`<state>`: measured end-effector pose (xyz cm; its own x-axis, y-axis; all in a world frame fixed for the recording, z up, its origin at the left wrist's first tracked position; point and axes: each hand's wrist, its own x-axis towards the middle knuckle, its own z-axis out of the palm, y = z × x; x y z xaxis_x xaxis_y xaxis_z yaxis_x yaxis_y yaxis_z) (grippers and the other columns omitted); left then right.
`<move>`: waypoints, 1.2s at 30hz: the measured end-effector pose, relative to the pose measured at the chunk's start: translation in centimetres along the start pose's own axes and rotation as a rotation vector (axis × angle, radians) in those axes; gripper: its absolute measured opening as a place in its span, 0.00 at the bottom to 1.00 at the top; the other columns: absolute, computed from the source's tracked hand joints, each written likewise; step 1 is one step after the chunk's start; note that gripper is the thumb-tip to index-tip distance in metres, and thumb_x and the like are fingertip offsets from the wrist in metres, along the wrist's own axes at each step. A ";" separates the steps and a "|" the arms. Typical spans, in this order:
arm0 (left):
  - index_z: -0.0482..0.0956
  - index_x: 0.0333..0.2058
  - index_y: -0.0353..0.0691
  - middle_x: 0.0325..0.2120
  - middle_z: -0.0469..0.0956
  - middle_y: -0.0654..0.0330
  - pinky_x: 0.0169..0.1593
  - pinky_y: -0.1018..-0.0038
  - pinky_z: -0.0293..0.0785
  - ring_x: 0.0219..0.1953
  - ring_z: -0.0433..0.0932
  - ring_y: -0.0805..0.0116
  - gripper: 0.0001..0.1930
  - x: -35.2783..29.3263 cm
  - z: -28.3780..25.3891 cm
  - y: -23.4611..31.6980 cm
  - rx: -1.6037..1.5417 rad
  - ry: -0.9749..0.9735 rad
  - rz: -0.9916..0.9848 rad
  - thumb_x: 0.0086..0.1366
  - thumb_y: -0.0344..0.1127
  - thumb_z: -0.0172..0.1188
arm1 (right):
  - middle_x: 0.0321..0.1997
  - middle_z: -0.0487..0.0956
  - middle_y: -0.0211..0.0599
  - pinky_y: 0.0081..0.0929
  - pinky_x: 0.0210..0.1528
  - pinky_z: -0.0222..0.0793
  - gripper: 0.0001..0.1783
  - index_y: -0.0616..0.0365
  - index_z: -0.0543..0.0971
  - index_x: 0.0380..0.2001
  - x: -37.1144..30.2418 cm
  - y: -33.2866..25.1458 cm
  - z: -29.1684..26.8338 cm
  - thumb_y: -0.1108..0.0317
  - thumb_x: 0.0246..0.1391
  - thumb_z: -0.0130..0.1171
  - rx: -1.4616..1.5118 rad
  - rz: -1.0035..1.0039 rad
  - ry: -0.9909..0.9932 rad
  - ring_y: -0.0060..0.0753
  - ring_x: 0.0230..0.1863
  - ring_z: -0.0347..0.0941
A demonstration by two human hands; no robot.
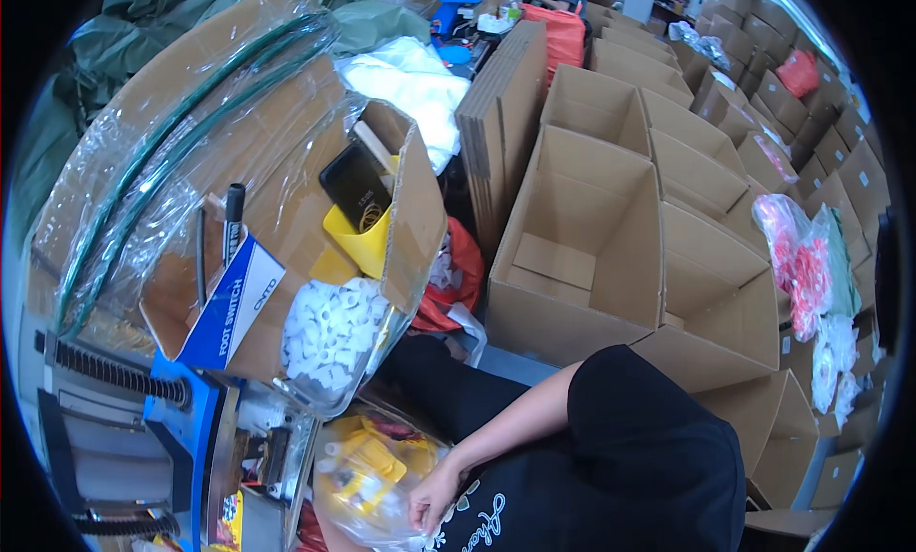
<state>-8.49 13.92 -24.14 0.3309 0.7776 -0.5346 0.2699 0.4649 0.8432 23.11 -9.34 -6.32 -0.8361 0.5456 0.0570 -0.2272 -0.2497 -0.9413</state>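
My right hand (434,496) is closed, its fingers pinching the rim of a clear plastic bag (374,471) at the bottom centre. Yellow plastic parts (374,458) and whitish pieces show through the film. Of my left arm, only a strip of skin (336,539) appears at the lower edge beside the bag; the left hand's fingers are hidden. Just beyond the bag, a clear tray (334,334) holds a heap of small white plastic pieces.
At left stands a blue-framed machine (196,447) with black springs. Above it, a cut carton (412,170) bears a yellow holder (361,242) with a phone (355,187), and a blue-white box (229,299) with a marker (233,223). Open cartons (572,228) stand in rows at right.
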 end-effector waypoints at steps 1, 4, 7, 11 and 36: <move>0.71 0.56 0.35 0.50 0.75 0.55 0.50 0.66 0.73 0.49 0.74 0.63 0.23 -1.0 -1.0 -0.3 0.005 0.017 -0.010 0.70 0.45 0.48 | 0.31 0.77 0.26 0.22 0.38 0.68 0.15 0.65 0.76 0.40 0.5 0.3 0.2 0.62 0.64 0.55 -0.026 0.082 0.048 0.15 0.35 0.69; 0.71 0.56 0.34 0.48 0.75 0.55 0.49 0.66 0.73 0.48 0.75 0.64 0.23 -3.9 -3.2 -1.0 0.016 0.061 -0.031 0.70 0.45 0.49 | 0.33 0.79 0.28 0.23 0.40 0.68 0.16 0.66 0.76 0.41 1.0 0.2 1.4 0.60 0.65 0.54 -0.020 0.031 0.035 0.18 0.36 0.70; 0.71 0.55 0.34 0.47 0.76 0.55 0.49 0.67 0.73 0.47 0.75 0.64 0.23 -6.4 -4.2 -1.9 0.030 0.078 -0.054 0.71 0.46 0.49 | 0.36 0.81 0.30 0.25 0.42 0.69 0.19 0.66 0.77 0.44 0.4 0.0 3.3 0.58 0.65 0.53 -0.001 -0.042 0.062 0.22 0.38 0.72; 0.71 0.55 0.33 0.46 0.76 0.56 0.48 0.68 0.73 0.45 0.75 0.64 0.24 -9.5 -4.3 -3.1 0.069 0.064 -0.094 0.71 0.46 0.49 | 0.26 0.76 0.28 0.19 0.35 0.69 0.18 0.65 0.74 0.41 -0.9 -6.2 4.5 0.57 0.66 0.52 -0.027 -0.140 -0.108 0.16 0.31 0.72; 0.65 0.61 0.33 0.52 0.73 0.54 0.57 0.66 0.70 0.53 0.73 0.62 0.29 -21.6 8.7 5.0 -0.124 -0.200 -0.229 0.72 0.51 0.49 | 0.33 0.82 0.39 0.28 0.36 0.74 0.12 0.68 0.81 0.37 -69.1 -40.7 16.5 0.73 0.52 0.54 -1.345 -0.972 2.449 0.29 0.33 0.77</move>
<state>-6.42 -4.23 -8.83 0.4491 0.5541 -0.7009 0.2493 0.6756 0.6939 81.89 -50.09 33.50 0.5899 -0.2275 0.7748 0.7994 0.0295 -0.6000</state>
